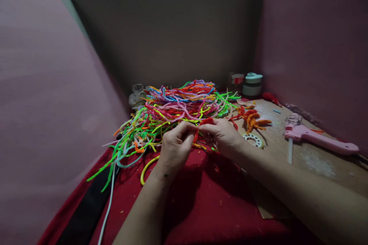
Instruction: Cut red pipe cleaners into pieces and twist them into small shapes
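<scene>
My left hand (175, 146) and my right hand (222, 134) meet over the red cloth (201, 203), both pinching a short red pipe cleaner (201, 124) bent between the fingertips. Just behind them lies a big tangled pile of coloured pipe cleaners (175, 109), green, pink, orange, yellow and blue. A yellow pipe cleaner (146, 168) curves on the cloth near my left wrist.
To the right on a brown board (310, 157) lie a pink glue gun (319, 139), a small ring of white tape (253, 139), and orange-red pipe cleaner pieces (251, 118). Small jars (251, 84) stand at the back. Pink walls close in on both sides.
</scene>
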### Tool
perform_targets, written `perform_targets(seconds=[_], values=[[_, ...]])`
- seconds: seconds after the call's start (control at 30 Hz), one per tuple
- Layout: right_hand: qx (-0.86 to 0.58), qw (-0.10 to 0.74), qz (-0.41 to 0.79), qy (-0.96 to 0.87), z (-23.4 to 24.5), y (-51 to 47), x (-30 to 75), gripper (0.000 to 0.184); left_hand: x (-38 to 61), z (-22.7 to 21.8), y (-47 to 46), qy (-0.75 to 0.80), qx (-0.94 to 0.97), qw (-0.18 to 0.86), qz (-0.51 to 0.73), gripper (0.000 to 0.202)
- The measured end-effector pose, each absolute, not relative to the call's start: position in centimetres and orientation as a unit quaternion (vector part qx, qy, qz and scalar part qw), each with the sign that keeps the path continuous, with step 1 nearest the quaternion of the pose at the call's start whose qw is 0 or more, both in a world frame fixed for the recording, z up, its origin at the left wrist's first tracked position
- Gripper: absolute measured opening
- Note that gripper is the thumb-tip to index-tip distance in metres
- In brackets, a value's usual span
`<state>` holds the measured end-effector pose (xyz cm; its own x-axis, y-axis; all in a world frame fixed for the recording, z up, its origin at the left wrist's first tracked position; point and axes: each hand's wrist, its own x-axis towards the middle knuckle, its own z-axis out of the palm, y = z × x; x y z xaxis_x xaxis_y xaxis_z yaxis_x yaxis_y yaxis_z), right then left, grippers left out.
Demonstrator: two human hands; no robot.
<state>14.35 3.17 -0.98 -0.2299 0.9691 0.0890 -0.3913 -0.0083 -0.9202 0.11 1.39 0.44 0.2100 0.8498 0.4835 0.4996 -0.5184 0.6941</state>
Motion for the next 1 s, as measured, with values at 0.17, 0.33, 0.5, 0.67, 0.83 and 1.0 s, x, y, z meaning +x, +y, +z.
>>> perform_targets(seconds=[0.17,0.33,0.5,0.67,0.83,1.0], values=[[-0.342,0.533,0.557,-0.537,-0.4,2.5,14.1,0.008,-1.0,1.2,2.0,0.45,0.602,0.516,0.411,0.021],[-0.319,0.532,0.462,-0.635,-0.8,2.5,14.1,0.006,-2.0,1.0,2.4,0.42,0.579,0.599,0.359,0.019],[-0.33,0.529,0.282,-0.729,-0.9,2.0,14.3,0.009,-2.2,1.3,2.3,0.437,0.612,0.555,0.356,0.014],[-0.375,0.543,0.332,-0.674,-0.9,2.0,14.1,0.006,-0.7,1.2,1.4,0.492,0.766,0.242,0.335,0.01],[-0.4,0.518,0.606,-0.452,-1.5,2.7,13.5,0.018,1.0,-0.2,0.7,0.458,0.809,-0.283,0.236,0.021],[-0.34,0.517,0.625,-0.476,-1.7,2.8,13.4,0.021,1.1,-0.5,0.7,0.466,0.788,-0.316,0.247,0.022]])
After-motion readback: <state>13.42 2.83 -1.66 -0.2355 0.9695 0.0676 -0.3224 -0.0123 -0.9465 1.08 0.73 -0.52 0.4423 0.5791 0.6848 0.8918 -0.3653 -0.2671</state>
